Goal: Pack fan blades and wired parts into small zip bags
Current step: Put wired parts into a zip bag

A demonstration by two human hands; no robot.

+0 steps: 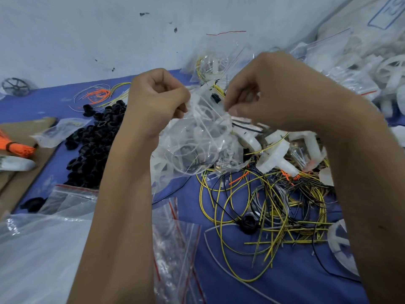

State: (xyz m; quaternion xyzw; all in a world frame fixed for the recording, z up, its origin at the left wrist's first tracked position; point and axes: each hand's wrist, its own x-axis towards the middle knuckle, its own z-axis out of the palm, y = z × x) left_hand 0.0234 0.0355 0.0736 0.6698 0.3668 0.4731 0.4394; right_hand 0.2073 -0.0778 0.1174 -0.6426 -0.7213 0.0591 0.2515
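One bag filled and at its seal; plenty still loose around you.

Your left hand (156, 95) pinches one end of the zip bag's (197, 143) top edge, and your right hand (271, 93) pinches the other, with the filled bag hanging between and below them. Beneath your left forearm lie empty zip bags (175, 244). Under your right hand, loose wired parts (263, 211) and white fan blades (276, 152) remain unpacked. Beyond your right hand, packed bags (219, 64) pile up.
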